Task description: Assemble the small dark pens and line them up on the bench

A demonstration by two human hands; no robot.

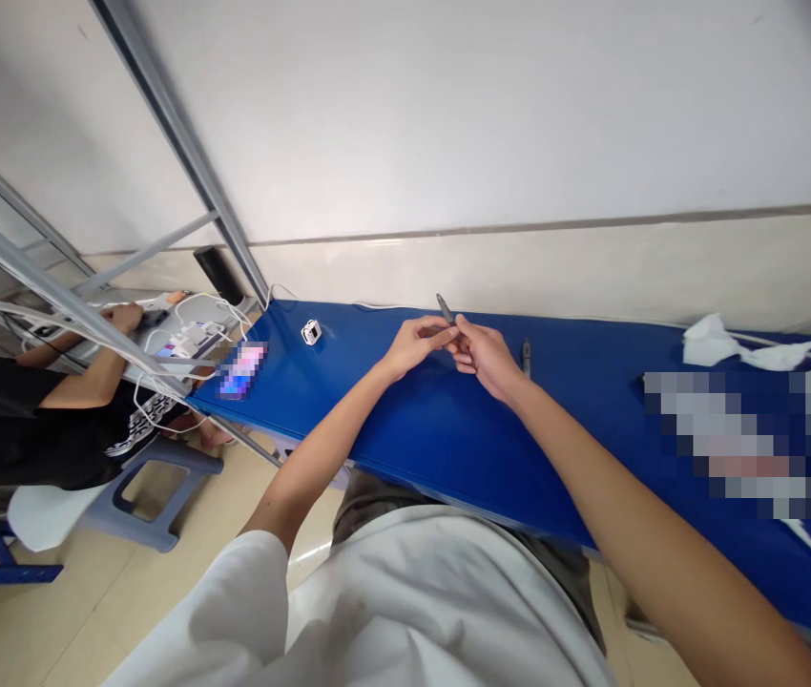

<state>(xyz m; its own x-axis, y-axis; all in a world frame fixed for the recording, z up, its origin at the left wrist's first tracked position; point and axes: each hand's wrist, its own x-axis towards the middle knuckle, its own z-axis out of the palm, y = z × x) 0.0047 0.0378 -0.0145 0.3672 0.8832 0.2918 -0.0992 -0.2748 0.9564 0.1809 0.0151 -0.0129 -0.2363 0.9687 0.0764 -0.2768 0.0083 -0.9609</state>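
Above the blue table point(441, 448), my two hands meet around a dark grey pen point(444, 307) whose tip points up and away toward the wall. My right hand point(489, 357) is closed, fingers wrapped about the pen's lower part. From the other side my left hand point(416, 345) pinches at the same pen, its fingertips touching those of the right hand. Much of the pen's body is hidden by the fingers. Just beyond my right wrist, a second grey pen point(527, 355) lies on the table, partly covered by my forearm.
A small white cube-like object point(311, 332) and a phone point(243, 370) lie left. White tissues point(741, 345) and a blurred item point(727, 439) are right. Beyond the metal bed frame point(183, 153), another person point(91, 382) sits at a cable-strewn desk near a stool point(152, 491).
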